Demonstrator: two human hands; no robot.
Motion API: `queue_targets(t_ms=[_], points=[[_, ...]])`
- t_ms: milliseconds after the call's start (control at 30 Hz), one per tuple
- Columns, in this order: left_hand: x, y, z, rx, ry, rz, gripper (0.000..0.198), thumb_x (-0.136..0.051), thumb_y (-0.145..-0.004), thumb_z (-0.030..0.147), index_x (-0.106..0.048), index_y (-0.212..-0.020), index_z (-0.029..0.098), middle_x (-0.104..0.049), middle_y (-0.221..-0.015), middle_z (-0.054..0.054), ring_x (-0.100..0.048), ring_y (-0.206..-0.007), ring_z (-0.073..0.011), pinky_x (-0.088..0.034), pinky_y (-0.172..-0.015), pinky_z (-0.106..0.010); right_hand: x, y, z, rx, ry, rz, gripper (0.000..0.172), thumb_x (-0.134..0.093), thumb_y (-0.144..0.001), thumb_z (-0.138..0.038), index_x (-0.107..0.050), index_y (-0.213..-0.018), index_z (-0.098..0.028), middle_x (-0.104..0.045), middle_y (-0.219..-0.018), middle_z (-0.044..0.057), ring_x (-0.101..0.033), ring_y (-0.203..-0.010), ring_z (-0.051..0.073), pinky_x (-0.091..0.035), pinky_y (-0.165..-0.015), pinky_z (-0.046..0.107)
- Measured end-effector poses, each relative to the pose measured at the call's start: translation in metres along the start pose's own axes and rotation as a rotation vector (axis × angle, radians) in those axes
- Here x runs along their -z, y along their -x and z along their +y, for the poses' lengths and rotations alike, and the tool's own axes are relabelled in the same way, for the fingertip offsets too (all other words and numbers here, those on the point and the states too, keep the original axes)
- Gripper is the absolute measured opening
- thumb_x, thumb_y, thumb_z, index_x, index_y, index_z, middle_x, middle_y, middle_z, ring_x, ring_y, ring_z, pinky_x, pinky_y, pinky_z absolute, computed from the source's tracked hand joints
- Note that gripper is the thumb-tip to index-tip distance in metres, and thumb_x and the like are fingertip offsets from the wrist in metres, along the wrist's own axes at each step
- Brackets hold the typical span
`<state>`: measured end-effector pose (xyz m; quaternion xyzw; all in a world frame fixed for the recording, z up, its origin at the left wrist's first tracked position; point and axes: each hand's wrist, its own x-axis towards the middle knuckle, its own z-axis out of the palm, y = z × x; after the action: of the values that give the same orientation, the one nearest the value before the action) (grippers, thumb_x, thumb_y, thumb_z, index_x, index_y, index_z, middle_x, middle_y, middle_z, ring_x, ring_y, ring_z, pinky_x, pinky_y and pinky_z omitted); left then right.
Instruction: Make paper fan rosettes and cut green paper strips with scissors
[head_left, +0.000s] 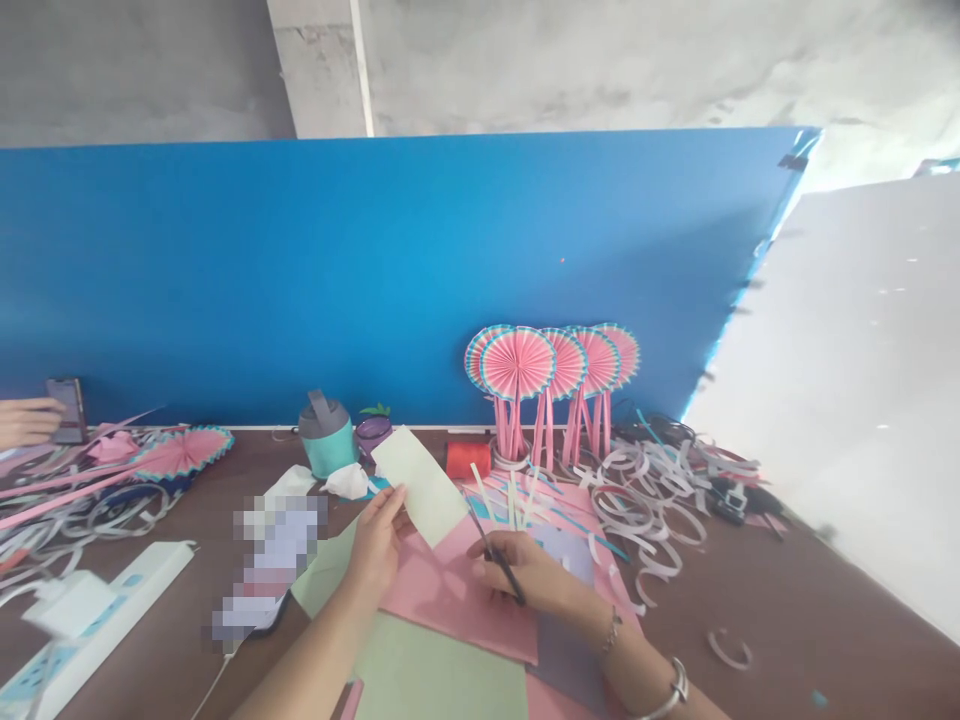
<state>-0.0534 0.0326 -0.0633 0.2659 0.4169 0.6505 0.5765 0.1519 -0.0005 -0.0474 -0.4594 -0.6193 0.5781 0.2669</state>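
A pale yellow-green sheet of paper [421, 482] is pinched in my left hand [380, 535] by its left edge, held tilted above the table. My right hand [517, 572] grips a pair of dark-handled scissors [504, 568], whose blades reach the sheet's right edge. Below both hands lies a pink sheet [457, 600] on top of green paper [442, 672] and purple paper [574, 655]. Thin pale paper strips [513, 500] lie just beyond the scissors.
Pink paper fans [517, 363] stand at the back, beside a red spool [468, 460]. Curled strips [652, 490] heap up at the right. A teal cup [328, 445], a phone [274, 570] and a power strip [105, 630] are left. Another person's hand [28, 422] holds a phone.
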Motion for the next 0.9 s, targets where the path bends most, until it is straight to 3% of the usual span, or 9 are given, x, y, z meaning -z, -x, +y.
queue_targets(t_ms=[533,900], points=[[-0.001,0.003,-0.003,-0.007,-0.083,-0.045,0.036,-0.075,-0.062,0.041,-0.06,-0.081,0.015,-0.069,-0.071,-0.003,-0.066,-0.062,-0.0161,-0.049,-0.057,-0.024,-0.003,-0.003,0.006,-0.014,0.017,-0.008,0.049,-0.071,-0.062,-0.05,-0.061,-0.09,-0.012,-0.052,-0.054,-0.004,-0.048,-0.046,0.008,-0.034,-0.042,0.019],[0.002,0.001,-0.005,-0.015,-0.095,-0.036,0.034,-0.074,-0.063,0.04,-0.06,-0.081,0.015,-0.069,-0.07,-0.002,-0.065,-0.062,-0.0155,-0.049,-0.056,-0.023,-0.002,-0.006,0.012,0.009,0.033,-0.002,0.041,-0.071,-0.065,-0.043,-0.061,-0.091,-0.012,-0.053,-0.053,-0.004,-0.047,-0.046,0.007,-0.034,-0.041,0.018]])
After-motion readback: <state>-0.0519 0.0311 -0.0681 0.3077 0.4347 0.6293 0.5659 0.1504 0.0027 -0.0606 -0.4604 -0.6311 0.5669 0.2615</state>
